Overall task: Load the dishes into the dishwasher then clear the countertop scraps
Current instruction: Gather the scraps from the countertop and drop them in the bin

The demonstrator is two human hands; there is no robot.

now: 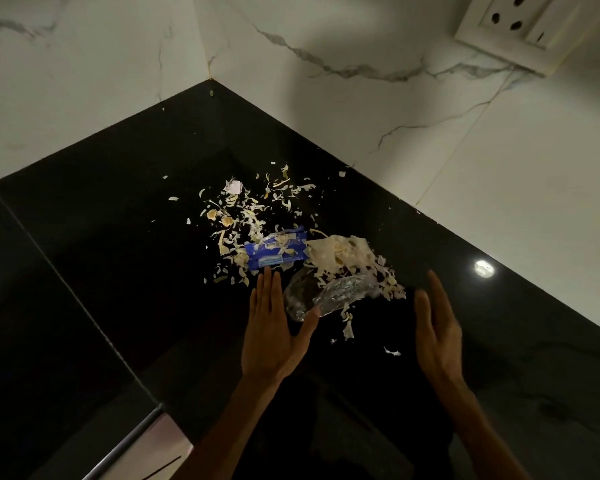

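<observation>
Two marble walls (pixel 430 140) meet behind your black worktop (pixel 118 237), and a socket plate (pixel 520 29) is cut off at the top right. Scraps (pixel 250 216) lie scattered mid-worktop, thickest in a pale heap (pixel 343 254) beside a blue wrapper (pixel 274 254). A clear plastic bag (pixel 326 292) is hard to make out against the dark surface. Your left hand (pixel 274 327) lies flat, fingers straight, thumb touching the bag. Your right hand (pixel 437 323) stands edge-on, fingers straight, holding nothing, near the heap.
</observation>
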